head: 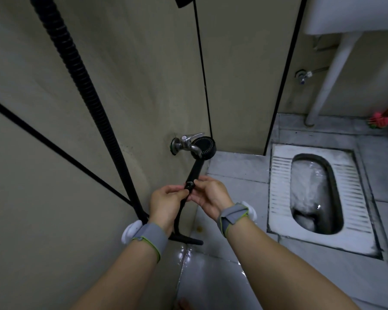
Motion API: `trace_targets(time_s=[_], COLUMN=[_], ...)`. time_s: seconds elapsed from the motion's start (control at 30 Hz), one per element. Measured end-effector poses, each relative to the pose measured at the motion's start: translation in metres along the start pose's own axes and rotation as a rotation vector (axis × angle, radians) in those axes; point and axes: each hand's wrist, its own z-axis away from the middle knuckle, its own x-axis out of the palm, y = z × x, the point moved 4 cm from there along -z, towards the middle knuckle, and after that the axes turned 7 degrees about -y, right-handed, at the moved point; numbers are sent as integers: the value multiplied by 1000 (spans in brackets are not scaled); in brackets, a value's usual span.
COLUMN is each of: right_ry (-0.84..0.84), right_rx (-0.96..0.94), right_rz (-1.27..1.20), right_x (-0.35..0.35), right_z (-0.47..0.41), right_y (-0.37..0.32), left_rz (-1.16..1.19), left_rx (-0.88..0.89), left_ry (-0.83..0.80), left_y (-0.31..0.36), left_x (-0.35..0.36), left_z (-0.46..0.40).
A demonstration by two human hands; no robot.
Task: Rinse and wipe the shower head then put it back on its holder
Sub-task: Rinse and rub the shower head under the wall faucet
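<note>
Beige wall panels (54, 108) on the left, grey tiled floor (244, 171) on the right, wet and shining near the bottom edge. Furthest left, running down the wall: a ribbed black shower hose (81, 86), ending in a loop near the floor behind the left wrist.

Next, the left hand (166, 202), fingers curled, pinching the hose just below the handle's base. Touching it on the other side, the right hand (211, 195), thumb and fingertips closed on the connector nut (189, 185) at the bottom end of the handle. Grey wrist straps with white pods on both wrists.

Above the hands, the black shower head (203, 147): long axis rising away from the hands and leaning slightly rightward, round spray face turned upward, tucked just under the spout of a chrome wall tap (188, 142). No water seen leaving the tap. Both hands equally near the handle's base; the lever on the tap nearer the right hand, up and ahead along the handle's line.

Judging by that placement, rinse about to start or being set up; wiping and return to the holder not yet done. Dark fitting at the top edge (185, 1) possibly the holder, though not certain.

Far right: squat toilet (278, 180), white drain pipe (329, 74), pink brush (380, 121).
</note>
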Motion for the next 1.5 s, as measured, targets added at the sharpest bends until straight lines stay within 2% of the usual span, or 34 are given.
trace_targets(time_s=[0.43, 0.9, 1.5], right_ry=[6, -9, -30], right_rx=[-19, 10, -51], right_rz=[0, 6, -10], right_x=[-15, 2, -11], right_z=[11, 9, -40], right_y=[-10, 7, -28], left_rz=[-28, -54, -8], left_rx=[1, 7, 46], left_ry=[-32, 15, -8], left_y=[-6, -7, 2], left_x=[16, -7, 22], left_z=[1, 1, -47])
